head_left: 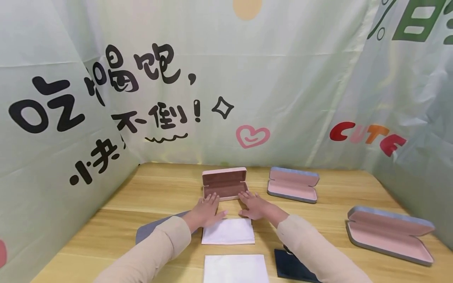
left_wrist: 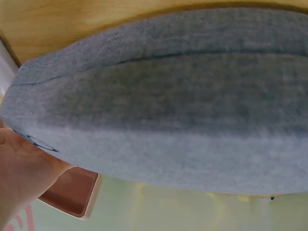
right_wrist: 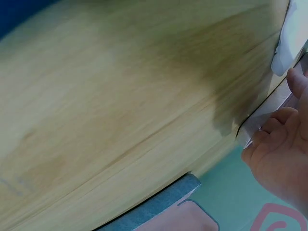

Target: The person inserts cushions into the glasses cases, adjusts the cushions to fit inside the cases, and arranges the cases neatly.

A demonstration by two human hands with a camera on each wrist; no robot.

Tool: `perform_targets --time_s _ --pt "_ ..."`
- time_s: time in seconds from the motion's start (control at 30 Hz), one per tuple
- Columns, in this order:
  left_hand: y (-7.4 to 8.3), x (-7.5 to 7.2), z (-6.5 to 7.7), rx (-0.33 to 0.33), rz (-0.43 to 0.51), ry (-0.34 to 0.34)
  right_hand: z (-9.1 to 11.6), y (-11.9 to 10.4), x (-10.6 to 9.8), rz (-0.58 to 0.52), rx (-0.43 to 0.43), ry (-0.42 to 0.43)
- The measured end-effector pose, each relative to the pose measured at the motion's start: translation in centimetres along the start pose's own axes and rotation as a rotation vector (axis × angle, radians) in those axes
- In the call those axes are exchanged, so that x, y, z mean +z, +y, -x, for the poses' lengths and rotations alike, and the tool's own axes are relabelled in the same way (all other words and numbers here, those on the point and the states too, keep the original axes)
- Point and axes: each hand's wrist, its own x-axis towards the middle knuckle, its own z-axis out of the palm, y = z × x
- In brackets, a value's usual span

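- The opened pink case (head_left: 224,184) stands near the middle of the table's (head_left: 155,177) far edge.
- Left hand (head_left: 206,210): fingers extended, touching the case's front left corner.
- Right hand (head_left: 255,205): fingers seemingly extended at its front right corner; whether they press, I cannot tell.
- A blue case (head_left: 292,188) stands toward the table's far right corner.

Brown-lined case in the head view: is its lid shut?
No, the brown-lined case stands open, its lid raised at the back.
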Motion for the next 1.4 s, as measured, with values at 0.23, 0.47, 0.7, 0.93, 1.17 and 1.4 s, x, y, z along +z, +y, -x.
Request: perform_targets --time_s 0.23,0.47,0.7,0.93,1.17,1.4 --pt "0.2 0.1 0.1 0.047 -0.022 -0.007 0.8 0.3 0.1 -0.038 0.013 0.002" --pt "0.8 -0.1 0.4 0.063 0.005 -0.021 2.0 0.6 0.1 -0.078 -0.008 0.025" --pt "1.5 -0.3 0.9 0.069 0.028 -0.054 3.2 0.9 0.1 -0.103 -0.047 0.034" --pt "2.0 -0.1 1.2 0.095 0.065 -0.08 4.3 1.1 0.1 -0.125 -0.061 0.026" --pt "2.3 0.3 1.5 0.125 0.035 -0.075 5.3 1.3 0.2 -0.126 -0.056 0.022" --pt "2.9 0.4 1.9 0.147 0.011 -0.064 6.2 1.4 0.2 -0.142 -0.066 0.024"
